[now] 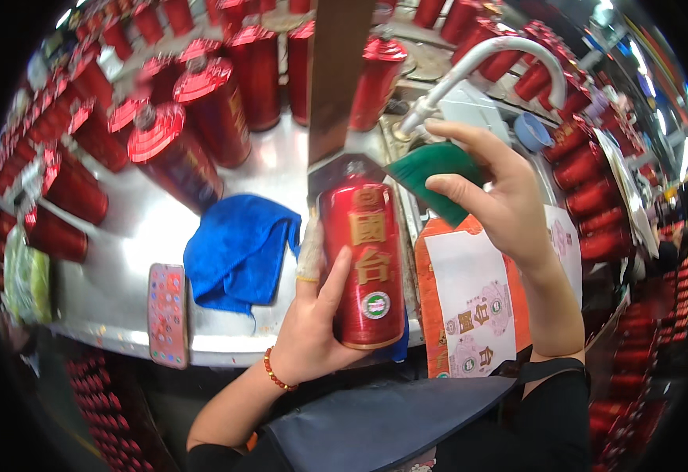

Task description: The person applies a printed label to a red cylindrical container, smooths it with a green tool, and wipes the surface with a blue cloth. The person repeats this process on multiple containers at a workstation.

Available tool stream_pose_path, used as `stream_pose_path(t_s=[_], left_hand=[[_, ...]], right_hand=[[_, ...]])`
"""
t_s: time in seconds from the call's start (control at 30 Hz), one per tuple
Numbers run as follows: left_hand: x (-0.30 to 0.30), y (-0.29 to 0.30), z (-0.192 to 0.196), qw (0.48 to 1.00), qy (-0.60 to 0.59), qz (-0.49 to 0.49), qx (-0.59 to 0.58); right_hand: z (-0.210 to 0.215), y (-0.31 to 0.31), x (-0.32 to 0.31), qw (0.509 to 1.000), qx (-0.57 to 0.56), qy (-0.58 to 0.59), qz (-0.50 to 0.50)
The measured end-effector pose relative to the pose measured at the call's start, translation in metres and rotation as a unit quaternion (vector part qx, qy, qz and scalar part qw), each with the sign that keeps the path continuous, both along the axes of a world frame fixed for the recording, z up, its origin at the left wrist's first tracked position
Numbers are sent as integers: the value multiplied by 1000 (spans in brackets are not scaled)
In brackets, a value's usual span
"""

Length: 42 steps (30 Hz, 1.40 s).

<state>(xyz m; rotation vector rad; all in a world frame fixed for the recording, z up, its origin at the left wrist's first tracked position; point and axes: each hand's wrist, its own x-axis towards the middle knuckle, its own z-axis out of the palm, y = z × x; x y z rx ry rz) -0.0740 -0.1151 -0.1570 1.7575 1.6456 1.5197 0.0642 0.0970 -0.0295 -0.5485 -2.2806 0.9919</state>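
Observation:
Upright in front of me, a red glossy bottle point(364, 307) with gold lettering and a round green-and-white sticker is gripped low on its left side by my left hand point(309, 326). One finger of that hand has a pale wrap point(310, 244) on it. My right hand point(509, 193) is raised to the right of the bottle's neck. Between its thumb and fingers it pinches a thin, flat green piece point(438, 177), whose near edge points toward the bottle top. Whether the piece touches the bottle I cannot tell.
A blue cloth point(242, 252) and a phone point(167, 315) lie on the metal table point(139, 252). Many red bottles point(175, 157) stand at the back left. A brown post point(340, 79) rises ahead; a white curved faucet point(493, 47) and printed sheets point(474, 291) are to the right.

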Motion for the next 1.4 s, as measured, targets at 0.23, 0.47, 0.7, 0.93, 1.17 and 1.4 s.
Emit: stream_pose_path(t_s=[0.23, 0.47, 0.7, 0.93, 1.17, 1.4], left_hand=[[14, -18, 31, 929, -350, -95, 75], [60, -33, 47, 928, -285, -224, 90], [70, -41, 62, 830, -333, -447, 1], [51, -31, 68, 808, -318, -480, -122], [32, -36, 53, 865, -303, -376, -137], [18, -36, 35, 883, -315, -320, -135]], right_hand=[[-72, 25, -23, 898, -424, -102, 69], [31, -78, 63, 955, -265, 12, 132], [123, -170, 220, 981, 122, -21, -150], [164, -168, 408, 772, 230, -162, -570], [138, -123, 561, 543, 181, -363, -736], [92, -95, 675, 559, 77, -544, -622]])
